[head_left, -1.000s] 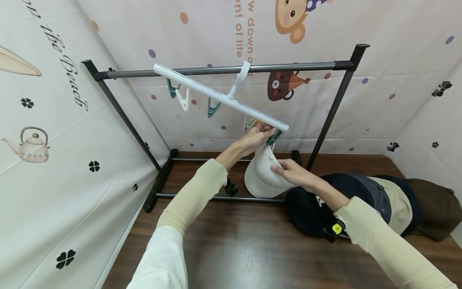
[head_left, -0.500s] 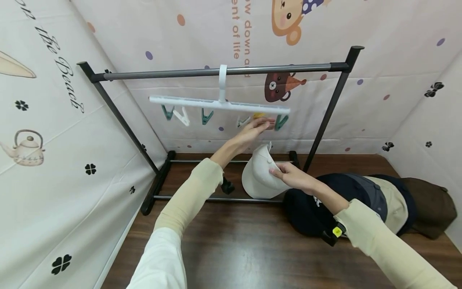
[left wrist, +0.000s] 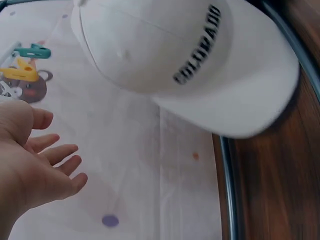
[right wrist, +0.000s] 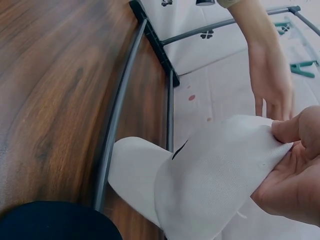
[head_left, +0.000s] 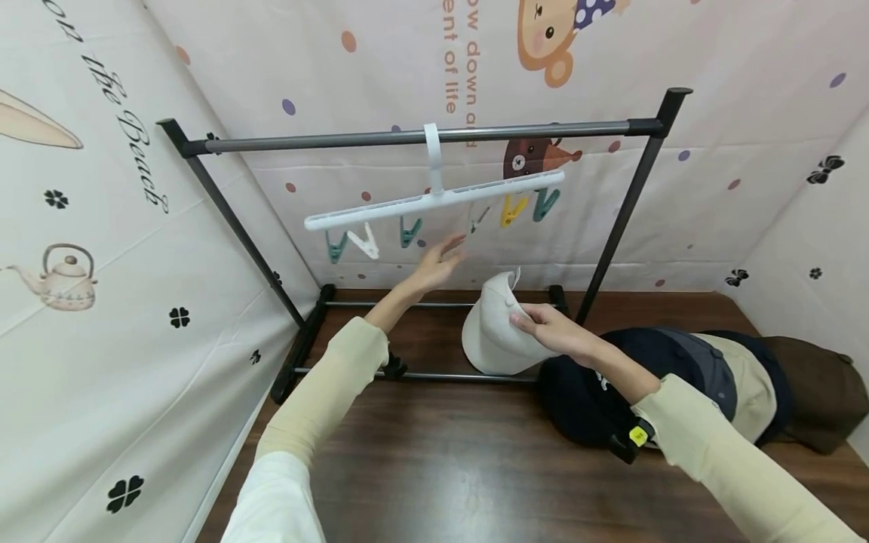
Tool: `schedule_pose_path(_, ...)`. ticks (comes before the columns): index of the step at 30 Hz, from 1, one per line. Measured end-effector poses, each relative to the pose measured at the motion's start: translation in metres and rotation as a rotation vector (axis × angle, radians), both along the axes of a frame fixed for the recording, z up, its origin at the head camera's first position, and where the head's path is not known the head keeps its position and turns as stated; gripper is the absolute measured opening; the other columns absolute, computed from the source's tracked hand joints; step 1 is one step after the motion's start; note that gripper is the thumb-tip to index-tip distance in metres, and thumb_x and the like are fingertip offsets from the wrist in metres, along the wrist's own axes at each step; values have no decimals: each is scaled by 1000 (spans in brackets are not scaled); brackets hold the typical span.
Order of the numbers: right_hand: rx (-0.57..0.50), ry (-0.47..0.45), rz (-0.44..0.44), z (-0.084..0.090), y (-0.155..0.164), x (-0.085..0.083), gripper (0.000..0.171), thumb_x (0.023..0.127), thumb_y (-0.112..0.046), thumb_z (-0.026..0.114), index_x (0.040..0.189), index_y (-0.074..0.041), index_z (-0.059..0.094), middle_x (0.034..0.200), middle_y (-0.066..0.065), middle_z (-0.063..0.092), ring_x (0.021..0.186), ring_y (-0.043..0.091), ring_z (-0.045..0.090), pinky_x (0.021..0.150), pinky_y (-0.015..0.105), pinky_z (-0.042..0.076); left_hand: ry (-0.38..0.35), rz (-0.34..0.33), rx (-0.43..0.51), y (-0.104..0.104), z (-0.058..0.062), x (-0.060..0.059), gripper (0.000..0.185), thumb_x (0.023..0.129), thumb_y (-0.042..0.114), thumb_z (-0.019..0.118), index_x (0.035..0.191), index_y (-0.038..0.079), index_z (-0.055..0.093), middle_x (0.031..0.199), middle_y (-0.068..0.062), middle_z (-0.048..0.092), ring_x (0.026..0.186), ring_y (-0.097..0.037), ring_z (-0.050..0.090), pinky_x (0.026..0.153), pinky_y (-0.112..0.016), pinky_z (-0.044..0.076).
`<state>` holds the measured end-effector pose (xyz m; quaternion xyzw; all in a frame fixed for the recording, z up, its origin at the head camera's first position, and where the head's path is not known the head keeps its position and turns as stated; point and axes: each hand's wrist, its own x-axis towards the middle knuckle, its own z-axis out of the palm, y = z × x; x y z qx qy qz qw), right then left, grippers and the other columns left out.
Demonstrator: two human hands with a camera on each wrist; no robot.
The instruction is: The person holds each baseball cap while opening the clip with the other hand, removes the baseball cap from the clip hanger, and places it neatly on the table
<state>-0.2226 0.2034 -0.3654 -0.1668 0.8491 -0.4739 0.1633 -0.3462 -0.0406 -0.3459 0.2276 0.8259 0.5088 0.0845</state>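
My right hand (head_left: pixel 548 329) pinches the edge of a white baseball cap (head_left: pixel 501 332) between thumb and fingers, below the right half of the hanger. In the left wrist view the cap (left wrist: pixel 160 45) shows dark COLORADO lettering. My left hand (head_left: pixel 436 265) is in the air under the hanger's middle, fingers loosely spread and holding nothing. A white clip hanger (head_left: pixel 407 205) hangs by its hook from the rack's top bar, tilted with its right end higher. Several clips dangle from it, among them a yellow clip (head_left: pixel 513 210) and a green clip (head_left: pixel 546 204) at the right.
The dark metal rack (head_left: pixel 326 141) stands against a printed white backdrop (head_left: pixel 366 68). Its lower bars cross just above the wooden floor (head_left: pixel 434 460). On the right lies a row of several caps, from a navy cap (head_left: pixel 577 400) to a brown cap (head_left: pixel 818 392).
My left hand has let go of the green clip at the hanger's right end and moved left. The hanger's right end has swung up, the left end down. The right hand keeps holding the cap.
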Motion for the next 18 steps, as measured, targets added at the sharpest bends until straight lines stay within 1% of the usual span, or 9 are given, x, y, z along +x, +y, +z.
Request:
schedule_pose_path(4, -22, 5, -32, 2, -1, -2, 52, 113, -28, 38, 155, 2, 39, 137, 26, 60, 120, 31, 63, 102, 45, 51, 74, 36, -69, -23, -4, 0, 54, 110, 20, 45, 161, 13, 33, 167, -12, 32, 157, -32, 26, 126, -52, 27)
schedule_pose_path(6, -55, -10, -51, 4, -1, -3, 53, 113, -29, 37, 156, 2, 37, 137, 27, 60, 120, 30, 63, 102, 45, 52, 133, 61, -126, -34, -7, -1, 54, 109, 22, 46, 161, 11, 33, 167, -14, 31, 157, -34, 26, 127, -53, 25)
schedule_pose_path(8, -95, -42, -68, 5, -1, -2, 54, 113, -31, 37, 157, 1, 35, 139, 27, 58, 122, 31, 62, 102, 46, 52, 211, 90, -193, -45, -13, -2, 55, 109, 22, 46, 160, 8, 33, 166, -16, 32, 156, -36, 27, 127, -53, 25)
schedule_pose_path(10, -138, -86, -78, 7, -1, -1, 56, 113, -34, 37, 158, -1, 33, 142, 26, 55, 125, 31, 60, 103, 46, 52, 306, 122, -268, -55, -20, -2, 55, 109, 23, 48, 158, 3, 36, 164, -20, 36, 154, -38, 30, 126, -54, 26)
schedule_pose_path(12, -169, -130, -81, 8, -1, 0, 59, 112, -37, 37, 160, -3, 29, 145, 25, 51, 127, 29, 59, 102, 46, 53, 396, 163, -347, -65, -27, -2, 54, 108, 22, 50, 156, 0, 38, 161, -22, 41, 152, -40, 33, 126, -55, 27)
schedule_pose_path(15, -200, -186, -89, 10, -1, 0, 63, 112, -41, 38, 162, -6, 25, 146, 24, 50, 123, 24, 60, 99, 45, 54, 495, 232, -464, -79, -36, 1, 55, 107, 25, 54, 155, 1, 41, 157, -22, 45, 149, -42, 37, 123, -59, 29)
schedule_pose_path(16, -208, -198, -89, 11, 0, 0, 63, 112, -41, 38, 162, -6, 24, 145, 24, 50, 121, 22, 61, 99, 44, 55, 514, 245, -488, -83, -38, 1, 55, 107, 26, 55, 155, 3, 42, 157, -21, 46, 149, -42, 37, 122, -61, 29)
schedule_pose_path(18, -207, -211, -100, 11, 0, 0, 64, 111, -42, 38, 162, -6, 24, 144, 22, 50, 117, 18, 62, 97, 42, 55, 559, 263, -544, -91, -43, 3, 56, 106, 28, 56, 156, 6, 42, 158, -19, 46, 149, -41, 38, 117, -61, 37)
